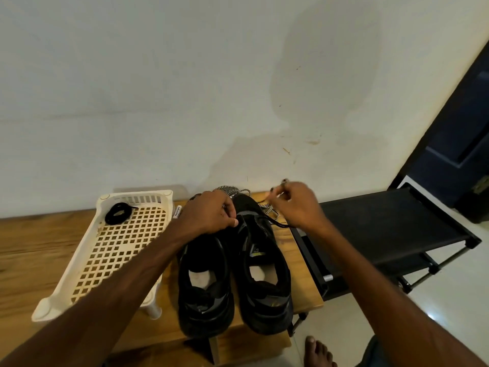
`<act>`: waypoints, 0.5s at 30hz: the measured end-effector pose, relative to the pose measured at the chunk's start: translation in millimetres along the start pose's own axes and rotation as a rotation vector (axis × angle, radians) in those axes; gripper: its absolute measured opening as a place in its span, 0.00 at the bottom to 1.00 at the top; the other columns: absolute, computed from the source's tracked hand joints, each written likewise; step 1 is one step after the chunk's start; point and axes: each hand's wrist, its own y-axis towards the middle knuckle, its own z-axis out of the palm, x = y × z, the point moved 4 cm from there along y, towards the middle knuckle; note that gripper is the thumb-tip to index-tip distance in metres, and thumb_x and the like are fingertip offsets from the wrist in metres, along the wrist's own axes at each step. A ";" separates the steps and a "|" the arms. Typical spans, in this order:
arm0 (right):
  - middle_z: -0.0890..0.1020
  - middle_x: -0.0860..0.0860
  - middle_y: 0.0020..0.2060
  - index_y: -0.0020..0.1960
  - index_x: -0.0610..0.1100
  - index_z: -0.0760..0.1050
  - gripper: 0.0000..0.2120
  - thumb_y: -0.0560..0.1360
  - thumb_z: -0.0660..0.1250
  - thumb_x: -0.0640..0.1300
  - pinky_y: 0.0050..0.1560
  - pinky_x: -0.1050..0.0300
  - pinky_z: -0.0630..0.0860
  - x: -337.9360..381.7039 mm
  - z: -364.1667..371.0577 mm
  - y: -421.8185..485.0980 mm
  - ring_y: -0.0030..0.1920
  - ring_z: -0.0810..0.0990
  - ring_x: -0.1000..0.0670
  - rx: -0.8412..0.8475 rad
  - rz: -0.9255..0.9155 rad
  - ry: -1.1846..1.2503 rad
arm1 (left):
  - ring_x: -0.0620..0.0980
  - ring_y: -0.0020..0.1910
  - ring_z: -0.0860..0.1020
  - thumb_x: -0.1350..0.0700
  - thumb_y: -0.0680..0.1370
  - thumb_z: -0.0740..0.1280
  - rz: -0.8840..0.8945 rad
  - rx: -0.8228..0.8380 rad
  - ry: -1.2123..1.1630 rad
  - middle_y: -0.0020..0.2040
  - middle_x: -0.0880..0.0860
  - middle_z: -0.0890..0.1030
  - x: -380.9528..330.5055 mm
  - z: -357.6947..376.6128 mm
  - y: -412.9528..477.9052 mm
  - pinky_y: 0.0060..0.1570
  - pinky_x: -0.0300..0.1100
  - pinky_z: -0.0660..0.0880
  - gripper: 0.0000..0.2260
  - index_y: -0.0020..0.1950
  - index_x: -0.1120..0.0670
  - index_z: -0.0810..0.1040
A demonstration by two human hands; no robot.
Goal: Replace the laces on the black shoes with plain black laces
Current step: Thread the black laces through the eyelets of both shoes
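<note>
Black shoes, a left shoe point(205, 292) and a right shoe point(264, 282), stood side by side at the right end of the bench point(31, 247), between a white tray point(137, 194) and a dark rack point(383, 223). Each lay with its long axis running away from the person, toe toward the wall point(185, 102), heel and open collar nearest. Unlacing looked to be the step in hand: the right hand point(297, 205) pinched the speckled lace point(230, 191) between thumb and fingertips and held it up off the right shoe, while the left hand point(211, 211) curled its fingers round that shoe's forefoot to steady it. Loose loops of the lace lay beyond the toes. The next move would likely call for drawing the lace clear of the last eyelets, then fetching the black lace point(118, 213), coiled in the tray's far corner. Whether the left shoe was laced I could not tell.
</note>
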 end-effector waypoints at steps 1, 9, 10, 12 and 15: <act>0.82 0.54 0.35 0.43 0.45 0.82 0.12 0.79 0.71 0.52 0.40 0.58 0.73 -0.7 10.6 -0.6 0.36 0.79 0.57 0.072 -0.024 -0.102 | 0.43 0.43 0.82 0.48 0.72 0.78 -0.004 -0.034 0.026 0.39 0.43 0.84 -1.9 0.9 -1.4 0.52 0.47 0.81 0.06 0.42 0.46 0.84; 0.81 0.54 0.39 0.58 0.48 0.78 0.23 0.70 0.77 0.60 0.43 0.53 0.79 11.6 44.8 -3.2 0.41 0.80 0.54 0.232 -0.069 -0.203 | 0.44 0.45 0.81 0.52 0.76 0.72 0.063 -0.104 0.074 0.44 0.44 0.83 -6.3 6.7 -2.3 0.48 0.42 0.78 0.03 0.43 0.45 0.82; 0.80 0.54 0.38 0.56 0.47 0.79 0.22 0.70 0.77 0.60 0.43 0.52 0.80 12.2 48.0 -2.8 0.39 0.79 0.55 0.224 -0.067 -0.204 | 0.44 0.46 0.81 0.53 0.77 0.71 0.071 -0.096 0.057 0.44 0.44 0.83 -5.6 6.8 -2.1 0.49 0.43 0.78 0.03 0.44 0.46 0.83; 0.81 0.54 0.36 0.53 0.47 0.81 0.18 0.70 0.77 0.58 0.41 0.51 0.80 11.6 51.9 -0.8 0.36 0.79 0.55 0.187 -0.063 -0.202 | 0.43 0.45 0.81 0.54 0.77 0.71 0.078 -0.093 0.054 0.43 0.44 0.83 -5.1 5.5 -1.0 0.50 0.45 0.79 0.03 0.44 0.47 0.83; 0.81 0.54 0.36 0.50 0.46 0.82 0.16 0.70 0.79 0.55 0.36 0.57 0.76 9.6 55.0 2.8 0.36 0.79 0.54 0.142 -0.047 -0.178 | 0.44 0.45 0.81 0.54 0.77 0.72 0.083 -0.108 0.076 0.42 0.44 0.83 -7.8 2.2 -1.0 0.49 0.45 0.79 0.06 0.41 0.45 0.81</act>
